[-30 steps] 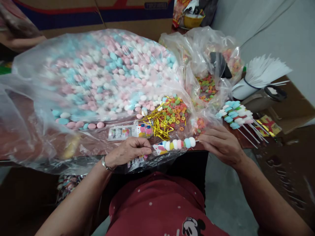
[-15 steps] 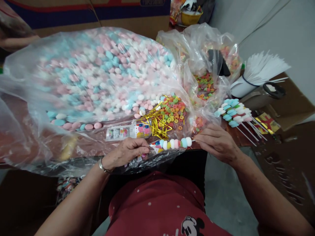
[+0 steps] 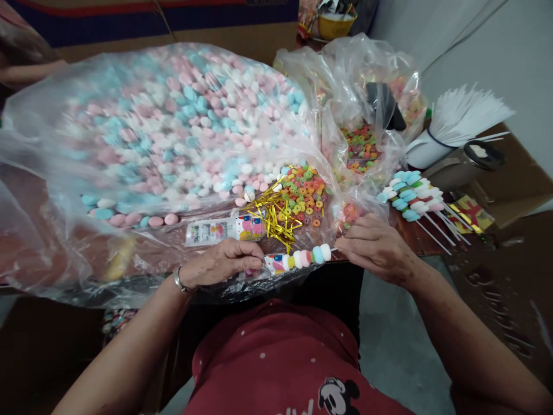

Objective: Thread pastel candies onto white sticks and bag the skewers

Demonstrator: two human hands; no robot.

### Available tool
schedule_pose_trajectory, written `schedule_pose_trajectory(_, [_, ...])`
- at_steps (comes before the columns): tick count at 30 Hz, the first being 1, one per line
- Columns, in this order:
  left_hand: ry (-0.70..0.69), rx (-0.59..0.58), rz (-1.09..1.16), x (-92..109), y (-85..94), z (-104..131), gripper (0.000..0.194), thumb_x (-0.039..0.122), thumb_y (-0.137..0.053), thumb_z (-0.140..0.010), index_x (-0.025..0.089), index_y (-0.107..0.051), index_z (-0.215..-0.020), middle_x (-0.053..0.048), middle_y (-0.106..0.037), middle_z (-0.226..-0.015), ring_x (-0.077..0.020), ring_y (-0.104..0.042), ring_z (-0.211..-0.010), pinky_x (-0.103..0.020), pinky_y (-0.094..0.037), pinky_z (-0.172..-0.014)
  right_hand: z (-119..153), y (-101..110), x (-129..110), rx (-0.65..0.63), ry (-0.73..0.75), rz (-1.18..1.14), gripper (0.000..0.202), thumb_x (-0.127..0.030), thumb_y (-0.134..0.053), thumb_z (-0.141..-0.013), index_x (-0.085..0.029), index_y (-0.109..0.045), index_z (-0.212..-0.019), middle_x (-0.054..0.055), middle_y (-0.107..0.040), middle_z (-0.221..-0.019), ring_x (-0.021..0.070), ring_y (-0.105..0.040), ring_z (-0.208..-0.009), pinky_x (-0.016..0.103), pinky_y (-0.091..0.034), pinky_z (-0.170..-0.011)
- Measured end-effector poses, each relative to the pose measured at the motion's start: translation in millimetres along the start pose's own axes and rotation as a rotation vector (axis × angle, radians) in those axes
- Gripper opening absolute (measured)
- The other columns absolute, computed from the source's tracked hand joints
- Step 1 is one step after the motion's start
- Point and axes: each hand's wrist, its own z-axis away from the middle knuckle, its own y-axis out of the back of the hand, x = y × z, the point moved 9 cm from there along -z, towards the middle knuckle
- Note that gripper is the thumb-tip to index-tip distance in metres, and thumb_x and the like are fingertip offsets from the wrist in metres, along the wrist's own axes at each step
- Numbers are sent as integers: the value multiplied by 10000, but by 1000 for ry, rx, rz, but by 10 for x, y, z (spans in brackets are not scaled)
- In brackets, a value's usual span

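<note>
Holding a thin white stick threaded with pastel marshmallow discs and a few cereal rings point(image 3: 302, 257) level between both hands at the near edge of the worktop point(image 3: 415, 239); left hand point(image 3: 224, 262) pinches the mouth of a small printed clear plastic sleeve point(image 3: 271, 263), grip narrow and closed on the sleeve; right hand point(image 3: 377, 245) has fingertips pinched on the bare stick end just right of the last white disc, grip closed on the stick.

Change over the last second: the candy stick has slid left; fewer discs show outside the sleeve than a second ago, the leftmost ones now inside the printed plastic; right hand has come left with it, left hand has barely shifted; reads as the skewer being fed into its wrapper, roughly half in, blue and white discs at the right end not yet covered.

Around the hands: loose heap of gold foil twist ties point(image 3: 276, 216) just beyond the sleeve; another flat printed sleeve point(image 3: 224, 229) lying left of the ties; scatter of multicoloured cereal rings point(image 3: 306, 193) on clear plastic behind; huge clear bag of pink, blue and white marshmallow discs point(image 3: 164, 127) filling the far left; smaller clear bag of cereal rings point(image 3: 360, 144) far centre; pile of finished blue, white and pink marshmallow sticks point(image 3: 412, 193) at right, well apart from the right hand; bundle of plain white sticks in a white cup point(image 3: 458, 118) far right.
</note>
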Motion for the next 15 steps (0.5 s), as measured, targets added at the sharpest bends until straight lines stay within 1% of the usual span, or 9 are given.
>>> schedule_pose_trajectory(2, [26, -25, 41, -36, -18, -3, 323, 437, -611, -840, 135, -679, -748, -19, -641, -633, -93, -519, -555, -182, -428, -530, 0, -17, 2, -4, 0, -8, 176, -195, -494, -930, -191, -659, -868, 16, -643, -718, 150, -506, -681, 309, -353, -667])
schedule_pose_trajectory(4, [38, -22, 82, -52, -22, -1, 314, 432, -632, -828, 134, -676, -738, -21, -645, -632, -91, -525, -556, -182, -433, -530, -5, -19, 14, 1, -33, 26, 174, -180, -495, -923, -190, -658, -860, 14, -628, -700, 150, -502, -676, 310, -343, -664])
schedule_pose_trajectory(7, [28, 48, 152, -53, 34, 1, 323, 444, -645, -820, 134, -662, -735, -23, -654, -642, -90, -533, -558, -186, -440, -535, -15, -32, -1, -15, -73, 40, 191, -165, -479, -920, -186, -654, -847, 5, -594, -668, 143, -490, -659, 300, -340, -661])
schedule_pose_trajectory(9, [26, 73, 159, -61, 58, 1, 331, 452, -646, -819, 131, -657, -737, -19, -649, -637, -88, -529, -550, -187, -439, -530, -24, -47, -28, -27, -86, 35, 218, -165, -462, -923, -182, -649, -812, 2, -561, -638, 142, -475, -640, 298, -334, -651])
schedule_pose_trajectory(12, [32, 42, 137, -79, 35, -1, 337, 452, -635, -829, 126, -659, -746, -27, -653, -643, -93, -542, -572, -185, -440, -540, -43, -49, -53, -8, -106, 44, 234, -159, -458, -920, -170, -639, -772, 2, -538, -621, 140, -464, -621, 298, -327, -641])
schedule_pose_trajectory(15, [72, 39, 175, -127, 31, 7, 340, 459, -643, -819, 127, -644, -747, -33, -660, -657, -92, -546, -568, -184, -443, -529, -64, -66, -86, -13, -93, -35, 212, -147, -459, -915, -167, -636, -798, -9, -543, -628, 127, -461, -609, 285, -332, -634])
